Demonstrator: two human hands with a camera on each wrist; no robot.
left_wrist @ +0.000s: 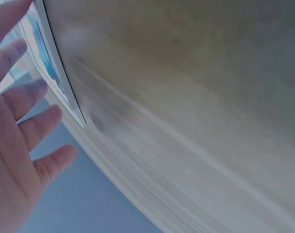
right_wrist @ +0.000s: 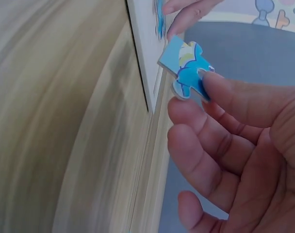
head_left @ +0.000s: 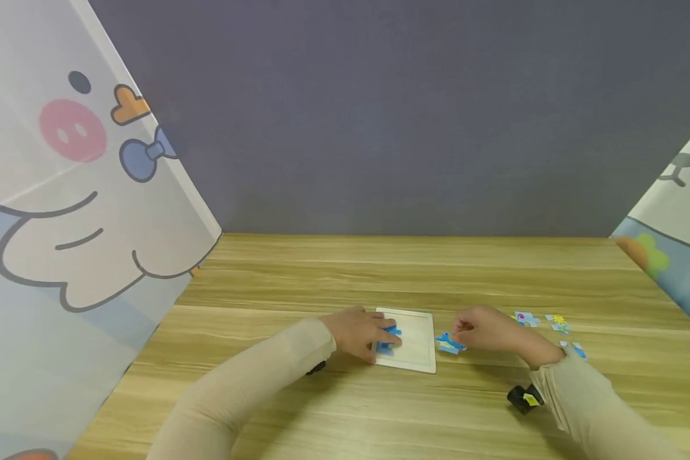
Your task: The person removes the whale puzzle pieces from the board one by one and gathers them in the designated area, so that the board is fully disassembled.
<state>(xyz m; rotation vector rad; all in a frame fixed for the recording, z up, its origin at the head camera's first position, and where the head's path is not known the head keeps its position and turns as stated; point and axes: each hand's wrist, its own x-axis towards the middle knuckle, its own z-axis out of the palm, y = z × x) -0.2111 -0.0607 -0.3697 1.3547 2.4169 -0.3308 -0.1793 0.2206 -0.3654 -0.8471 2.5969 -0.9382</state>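
Observation:
A blue jigsaw piece (head_left: 450, 344) with a little yellow is pinched between thumb and fingers of my right hand (head_left: 485, 329), just right of the white puzzle tray (head_left: 418, 342). The right wrist view shows that jigsaw piece (right_wrist: 188, 68) held at the fingertips, clear of the tray. My left hand (head_left: 358, 332) lies over the tray's left side, its fingers spread across blue pieces (head_left: 386, 349) set there and partly covering them. In the left wrist view the left hand (left_wrist: 16, 126) has its fingers extended and apart.
More loose pieces lie to the right on the wooden table (head_left: 264, 275), among them a pink-marked one (head_left: 527, 318), a yellow-flowered one (head_left: 559, 321) and a blue-white one (head_left: 578, 350) near the right sleeve. A grey panel (head_left: 379, 121) stands behind the table.

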